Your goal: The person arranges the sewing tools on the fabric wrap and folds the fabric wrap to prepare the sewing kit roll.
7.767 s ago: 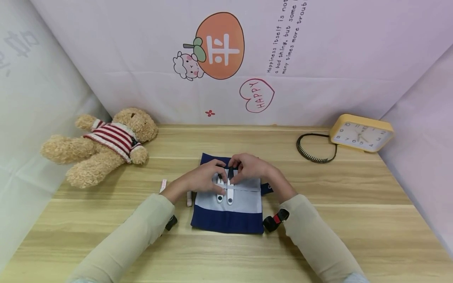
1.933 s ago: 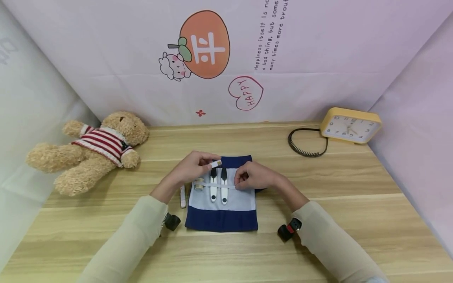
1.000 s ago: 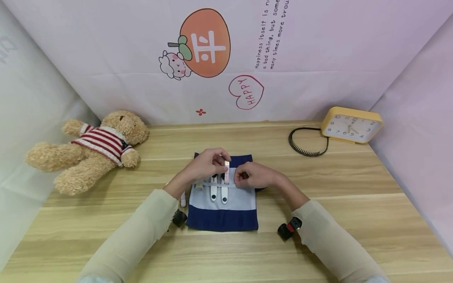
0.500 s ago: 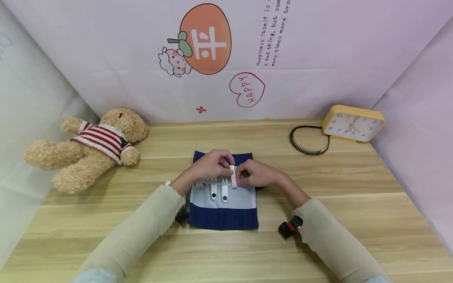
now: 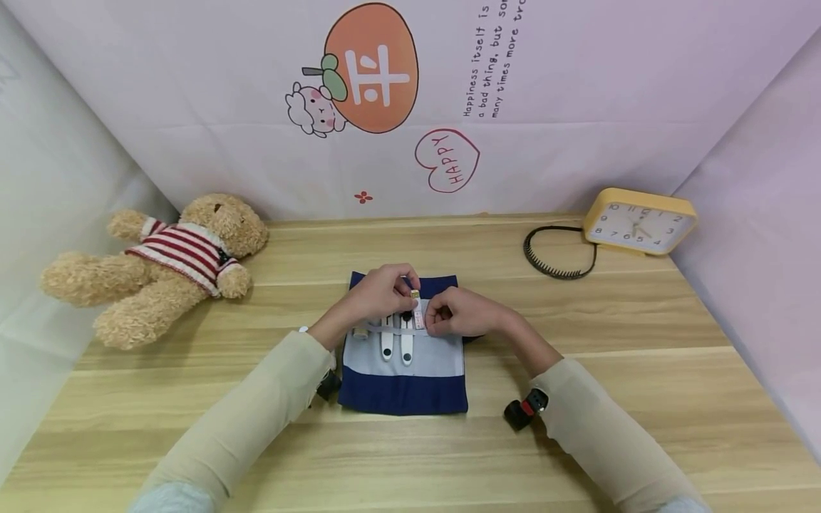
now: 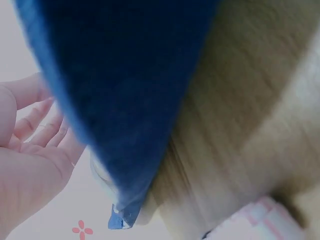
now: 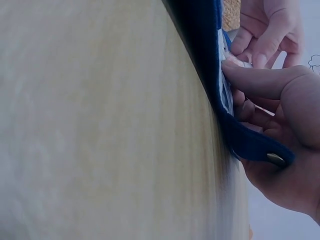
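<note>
A navy and grey fabric pouch (image 5: 403, 394) lies unfolded on the table, with a pale elastic band (image 5: 398, 330) across it. Two slim white-handled tools (image 5: 388, 345) with dark tips are tucked under that band, beside a small thread spool (image 5: 360, 333) at the left. My left hand (image 5: 378, 293) pinches a folded pinkish-white tape measure (image 5: 418, 313) with a gold-coloured end, right of the tools. Its lower end is at the band; whether it is under it I cannot tell. My right hand (image 5: 463, 313) pinches the band near the pouch's right side; its fingertips are partly hidden.
A teddy bear (image 5: 182, 256) lies at the back left. A yellow clock (image 5: 641, 222) and a black toothed headband (image 5: 558, 272) are at the back right. Another pink-and-white strip (image 6: 265, 222) lies left of the pouch, mostly behind my left arm.
My left hand has carried the tape measure from above the spool side rightward, over the tools to my right hand, then drawn it slightly up and back. The right hand stays at the band.
</note>
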Action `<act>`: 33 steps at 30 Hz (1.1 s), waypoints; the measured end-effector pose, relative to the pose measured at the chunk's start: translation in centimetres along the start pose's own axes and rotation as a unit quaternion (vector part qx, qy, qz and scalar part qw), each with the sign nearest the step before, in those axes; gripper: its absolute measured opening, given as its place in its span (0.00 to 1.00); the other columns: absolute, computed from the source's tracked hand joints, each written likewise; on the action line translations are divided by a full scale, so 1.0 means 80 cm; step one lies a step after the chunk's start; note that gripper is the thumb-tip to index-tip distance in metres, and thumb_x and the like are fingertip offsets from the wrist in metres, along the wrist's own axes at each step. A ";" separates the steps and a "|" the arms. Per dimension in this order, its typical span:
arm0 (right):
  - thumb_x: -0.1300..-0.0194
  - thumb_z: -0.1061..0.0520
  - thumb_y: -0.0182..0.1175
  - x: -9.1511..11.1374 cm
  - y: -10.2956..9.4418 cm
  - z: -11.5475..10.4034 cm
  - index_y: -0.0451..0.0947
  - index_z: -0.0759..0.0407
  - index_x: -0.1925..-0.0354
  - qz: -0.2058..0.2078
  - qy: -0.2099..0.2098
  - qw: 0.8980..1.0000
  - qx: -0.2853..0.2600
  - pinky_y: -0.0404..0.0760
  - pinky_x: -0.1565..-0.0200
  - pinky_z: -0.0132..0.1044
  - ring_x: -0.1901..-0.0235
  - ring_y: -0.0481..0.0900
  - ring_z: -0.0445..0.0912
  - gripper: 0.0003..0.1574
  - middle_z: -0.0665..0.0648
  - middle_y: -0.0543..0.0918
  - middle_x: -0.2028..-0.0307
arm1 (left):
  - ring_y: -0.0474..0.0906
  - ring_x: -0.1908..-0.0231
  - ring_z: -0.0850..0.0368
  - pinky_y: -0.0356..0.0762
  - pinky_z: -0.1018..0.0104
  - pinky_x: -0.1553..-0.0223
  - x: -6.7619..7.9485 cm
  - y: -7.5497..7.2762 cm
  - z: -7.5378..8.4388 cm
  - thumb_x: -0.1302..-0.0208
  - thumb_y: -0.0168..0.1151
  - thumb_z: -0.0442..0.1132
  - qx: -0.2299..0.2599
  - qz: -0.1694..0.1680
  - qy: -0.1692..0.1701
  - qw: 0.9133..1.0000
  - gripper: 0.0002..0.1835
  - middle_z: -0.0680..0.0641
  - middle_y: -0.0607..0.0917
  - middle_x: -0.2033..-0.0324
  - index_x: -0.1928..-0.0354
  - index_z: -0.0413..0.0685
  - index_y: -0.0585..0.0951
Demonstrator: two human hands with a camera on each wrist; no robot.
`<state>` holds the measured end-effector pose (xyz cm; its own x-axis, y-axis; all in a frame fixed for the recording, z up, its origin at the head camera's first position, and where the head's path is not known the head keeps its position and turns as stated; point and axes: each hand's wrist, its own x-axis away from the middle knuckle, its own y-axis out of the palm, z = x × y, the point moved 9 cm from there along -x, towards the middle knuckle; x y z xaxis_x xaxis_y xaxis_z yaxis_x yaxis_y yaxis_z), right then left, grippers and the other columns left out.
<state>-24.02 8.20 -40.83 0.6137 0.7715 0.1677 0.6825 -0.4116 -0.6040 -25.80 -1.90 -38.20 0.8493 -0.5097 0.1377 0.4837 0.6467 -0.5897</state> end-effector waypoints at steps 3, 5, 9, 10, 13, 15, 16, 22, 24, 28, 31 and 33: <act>0.34 0.67 0.64 0.001 0.000 -0.001 0.83 0.60 0.65 -0.001 -0.001 1.000 0.000 0.71 0.69 0.32 0.74 0.72 0.40 0.04 0.48 0.78 0.74 | 0.81 0.66 0.56 0.78 0.64 0.63 -0.001 0.000 0.000 0.34 0.67 0.31 -0.011 0.002 0.000 1.000 0.09 0.48 0.85 0.66 0.55 0.44 0.79; 0.34 0.67 0.64 0.001 0.000 -0.002 0.83 0.60 0.66 -0.002 -0.004 1.000 -0.001 0.71 0.69 0.32 0.74 0.72 0.41 0.04 0.48 0.78 0.74 | 0.81 0.66 0.56 0.78 0.64 0.63 -0.002 0.002 0.000 0.34 0.67 0.31 -0.010 0.001 -0.002 1.000 0.09 0.48 0.85 0.66 0.55 0.44 0.79; 0.35 0.67 0.64 0.001 0.000 -0.002 0.83 0.60 0.66 -0.001 -0.008 1.000 -0.006 0.71 0.69 0.32 0.74 0.72 0.40 0.04 0.48 0.78 0.74 | 0.81 0.68 0.56 0.78 0.65 0.66 -0.002 0.006 0.002 0.34 0.67 0.30 0.000 -0.008 -0.001 1.000 0.09 0.47 0.85 0.66 0.54 0.44 0.79; 0.35 0.67 0.64 0.001 0.000 -0.002 0.83 0.61 0.65 0.000 -0.008 1.000 -0.008 0.71 0.69 0.32 0.74 0.72 0.40 0.04 0.48 0.78 0.74 | 0.81 0.68 0.56 0.78 0.65 0.66 -0.003 0.007 0.002 0.34 0.67 0.30 0.003 -0.011 0.000 1.000 0.10 0.47 0.85 0.67 0.54 0.43 0.79; 0.35 0.66 0.66 0.002 -0.001 -0.002 0.84 0.62 0.65 0.003 -0.004 1.000 -0.016 0.71 0.69 0.31 0.74 0.72 0.40 0.02 0.48 0.79 0.74 | 0.82 0.70 0.55 0.78 0.65 0.67 -0.004 0.010 0.002 0.34 0.66 0.30 0.011 -0.018 -0.001 1.000 0.10 0.47 0.85 0.68 0.53 0.42 0.79; 0.36 0.65 0.68 0.002 -0.002 -0.001 0.84 0.62 0.65 0.005 0.001 1.000 -0.019 0.71 0.69 0.31 0.74 0.72 0.40 0.00 0.48 0.79 0.74 | 0.83 0.71 0.55 0.79 0.65 0.67 -0.005 0.011 0.000 0.34 0.66 0.29 0.014 -0.021 -0.001 1.000 0.10 0.47 0.85 0.68 0.53 0.42 0.79; 0.36 0.64 0.68 0.002 -0.002 -0.001 0.85 0.62 0.65 0.005 0.002 1.000 -0.020 0.71 0.70 0.31 0.74 0.72 0.41 0.01 0.48 0.80 0.74 | 0.83 0.70 0.55 0.79 0.65 0.67 -0.005 0.011 0.000 0.33 0.66 0.30 0.014 -0.021 -0.003 1.000 0.10 0.47 0.85 0.68 0.52 0.42 0.79; 0.35 0.63 0.69 -0.001 0.001 0.003 0.85 0.63 0.65 -0.002 0.004 1.000 -0.009 0.71 0.70 0.31 0.74 0.73 0.40 0.03 0.47 0.80 0.74 | 0.82 0.66 0.56 0.79 0.63 0.62 -0.005 0.011 -0.002 0.33 0.67 0.31 -0.001 -0.023 -0.004 1.000 0.10 0.48 0.86 0.65 0.51 0.41 0.81; 0.35 0.63 0.67 -0.001 0.002 0.004 0.84 0.64 0.65 -0.007 0.004 1.000 -0.007 0.71 0.69 0.31 0.74 0.73 0.40 0.03 0.48 0.80 0.74 | 0.82 0.65 0.57 0.78 0.63 0.60 -0.006 0.011 -0.003 0.33 0.67 0.32 -0.010 -0.022 -0.004 1.000 0.10 0.49 0.87 0.65 0.52 0.42 0.81; 0.34 0.65 0.64 -0.001 0.003 0.003 0.83 0.62 0.65 -0.010 0.001 1.000 -0.009 0.71 0.69 0.32 0.73 0.72 0.40 0.02 0.48 0.79 0.74 | 0.81 0.64 0.57 0.77 0.63 0.59 -0.006 0.012 -0.006 0.33 0.67 0.32 -0.019 -0.024 -0.005 1.000 0.09 0.50 0.87 0.66 0.53 0.43 0.81; 0.35 0.66 0.63 -0.001 0.003 0.001 0.83 0.61 0.65 -0.008 -0.001 1.000 -0.010 0.70 0.69 0.32 0.74 0.72 0.40 0.03 0.48 0.78 0.74 | 0.81 0.64 0.57 0.77 0.63 0.58 -0.006 0.012 -0.008 0.33 0.67 0.32 -0.017 -0.026 -0.007 1.000 0.09 0.50 0.87 0.66 0.53 0.43 0.81; 0.35 0.67 0.62 -0.001 0.003 0.001 0.82 0.61 0.65 -0.006 0.000 1.000 -0.009 0.70 0.69 0.32 0.74 0.71 0.40 0.04 0.48 0.77 0.74 | 0.81 0.64 0.57 0.77 0.62 0.57 -0.007 0.012 -0.009 0.33 0.67 0.32 -0.012 -0.025 -0.009 1.000 0.08 0.50 0.87 0.66 0.53 0.43 0.82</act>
<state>-23.95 8.09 -41.02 0.6049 0.7768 0.1750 0.6971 -0.4104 -0.5879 -25.95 -1.41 -39.36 0.8279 -0.5308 0.1812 0.5207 0.6074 -0.5999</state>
